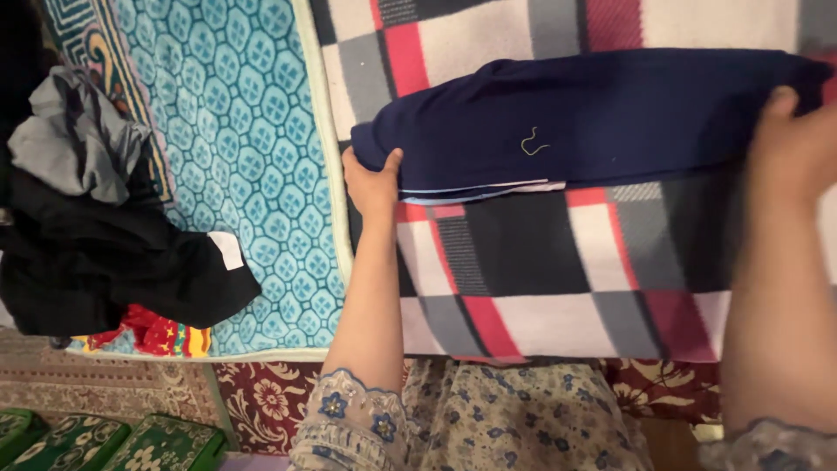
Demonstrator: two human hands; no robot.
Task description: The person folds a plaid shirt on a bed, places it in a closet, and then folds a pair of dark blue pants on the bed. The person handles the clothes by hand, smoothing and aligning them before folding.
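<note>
A dark navy garment (593, 118) lies folded lengthwise across a checked blanket (558, 270) of grey, pink, black and white squares. A thin yellow thread sits on the navy cloth, and a light blue edge shows under its lower side. My left hand (370, 185) pinches the garment's left end with fingers under the fold. My right hand (798, 144) grips the garment's right end, thumb on top. Both forearms reach forward from floral sleeves.
A turquoise patterned mat (253, 157) lies left of the blanket. On its left edge sits a pile of black and grey clothes (96, 235) over a red and yellow cloth (161, 336). Green cushions (113, 445) and a red floral carpet (261, 401) lie nearest me.
</note>
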